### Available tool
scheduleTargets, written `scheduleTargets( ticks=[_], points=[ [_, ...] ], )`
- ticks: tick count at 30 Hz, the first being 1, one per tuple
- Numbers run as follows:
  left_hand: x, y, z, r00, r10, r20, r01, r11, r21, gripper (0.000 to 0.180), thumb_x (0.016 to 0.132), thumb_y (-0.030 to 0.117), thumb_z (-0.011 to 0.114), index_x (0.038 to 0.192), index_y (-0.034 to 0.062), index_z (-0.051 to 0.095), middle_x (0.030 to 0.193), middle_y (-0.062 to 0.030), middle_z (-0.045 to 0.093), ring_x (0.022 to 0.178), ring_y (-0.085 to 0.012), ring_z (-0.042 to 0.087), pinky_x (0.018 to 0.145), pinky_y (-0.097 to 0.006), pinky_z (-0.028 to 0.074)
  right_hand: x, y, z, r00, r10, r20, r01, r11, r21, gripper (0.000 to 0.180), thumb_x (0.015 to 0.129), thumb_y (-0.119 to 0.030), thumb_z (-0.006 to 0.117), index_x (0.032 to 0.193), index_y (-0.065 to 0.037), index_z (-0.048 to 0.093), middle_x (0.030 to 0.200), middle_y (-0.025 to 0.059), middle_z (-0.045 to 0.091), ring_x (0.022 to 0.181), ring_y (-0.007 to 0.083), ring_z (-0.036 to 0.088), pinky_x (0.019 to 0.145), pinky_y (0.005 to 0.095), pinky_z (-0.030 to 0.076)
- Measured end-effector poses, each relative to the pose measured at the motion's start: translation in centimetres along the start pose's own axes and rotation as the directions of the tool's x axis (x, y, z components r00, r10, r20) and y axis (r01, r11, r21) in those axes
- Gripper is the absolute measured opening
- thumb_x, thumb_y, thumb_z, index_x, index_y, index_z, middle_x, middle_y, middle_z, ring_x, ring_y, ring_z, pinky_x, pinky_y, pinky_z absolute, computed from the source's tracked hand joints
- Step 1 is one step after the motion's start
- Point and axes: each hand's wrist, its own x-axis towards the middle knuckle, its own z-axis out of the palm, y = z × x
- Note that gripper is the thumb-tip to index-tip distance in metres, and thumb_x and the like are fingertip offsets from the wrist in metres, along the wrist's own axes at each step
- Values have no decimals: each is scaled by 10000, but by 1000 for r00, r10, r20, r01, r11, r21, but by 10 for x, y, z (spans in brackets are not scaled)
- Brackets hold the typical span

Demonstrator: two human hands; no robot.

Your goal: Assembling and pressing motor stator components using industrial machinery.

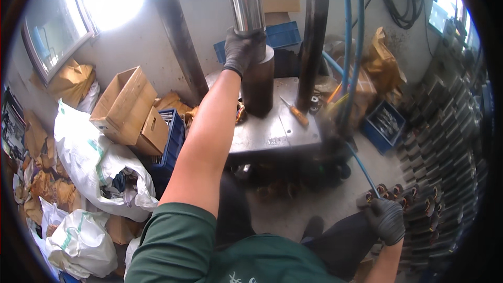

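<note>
My left hand (pixel 242 50), in a dark glove, reaches up and grips the top of a dark cylindrical part (pixel 258 86) that stands upright on the grey press table (pixel 272 131). Right above it hangs the shiny steel ram (pixel 246 8) of the press. My right hand (pixel 386 220), also gloved, is low at the right, closed around a small motor-like part with copper windings (pixel 369 197) picked from a row of similar parts. An orange-handled screwdriver (pixel 295 112) lies on the table beside the cylinder.
Two dark press columns (pixel 313 36) flank the table. Blue hoses (pixel 352 47) run down at the right. Stacks of dark cylindrical parts (pixel 445 141) fill the right side. A blue crate (pixel 386 123), cardboard boxes (pixel 123 105) and white sacks (pixel 99 162) crowd the floor.
</note>
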Motion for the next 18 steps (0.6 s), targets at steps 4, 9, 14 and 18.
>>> scheduleTargets(
  ticks=[4,9,14,18],
  points=[
    [1,3,0,1000,-26,6,25,997,66,704,673,307,949,1210,12,601,1069,-155,742,962,-259,726,887,-379,575,1,1,-4,999,29,13,-29,1000,12,126,825,-155,722,814,-52,650,737,203,633,717,414,652,646,513,511],
    [-3,8,-7,999,-35,-15,37,994,100,729,656,313,948,1220,11,599,1062,-151,747,956,-256,727,883,-376,581,3,4,1,996,79,44,-80,996,28,157,842,-150,719,770,-37,638,735,233,624,716,435,642,645,510,497],
    [-2,10,-10,1000,-12,13,10,994,107,774,624,331,956,1230,7,601,1048,-146,751,933,-249,736,870,-375,593,5,1,-2,992,117,57,-121,990,75,160,872,-145,702,787,-21,648,752,251,624,736,447,638,651,507,484],
    [-6,12,-9,1000,-3,20,2,998,55,763,617,324,953,1222,5,614,1039,-146,754,919,-249,740,855,-370,596,5,0,-5,989,134,62,-138,988,76,165,871,-150,688,796,-9,644,759,256,622,755,451,637,668,501,487]
  ],
)
